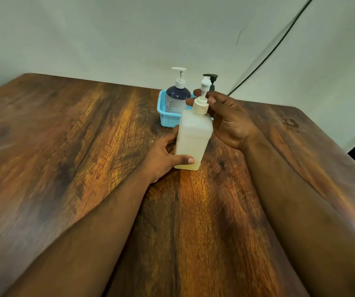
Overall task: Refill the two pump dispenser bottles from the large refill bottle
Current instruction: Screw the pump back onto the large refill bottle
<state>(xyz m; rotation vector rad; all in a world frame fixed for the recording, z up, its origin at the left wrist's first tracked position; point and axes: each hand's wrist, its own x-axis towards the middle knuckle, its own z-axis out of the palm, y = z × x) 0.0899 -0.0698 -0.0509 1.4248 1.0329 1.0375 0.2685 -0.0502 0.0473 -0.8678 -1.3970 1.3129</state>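
Observation:
A tall square translucent white bottle (pixel 193 139) with a cream pump top stands on the wooden table (pixel 65 146), slightly tilted. My left hand (pixel 163 155) grips its lower body, thumb across the front near the base. My right hand (pixel 228 118) wraps around the pump collar at the bottle's neck. Behind it, a light-blue basket (pixel 168 118) holds a dark-blue round pump bottle (pixel 177 97) with a white pump. The dark pump head of a second bottle (pixel 210 79) shows over my right hand; its body is hidden.
The basket sits near the table's far edge against a pale wall. A thin dark cable (pixel 279 43) runs diagonally down the wall to the right of the basket. The table's right edge slopes away at the right side of the view.

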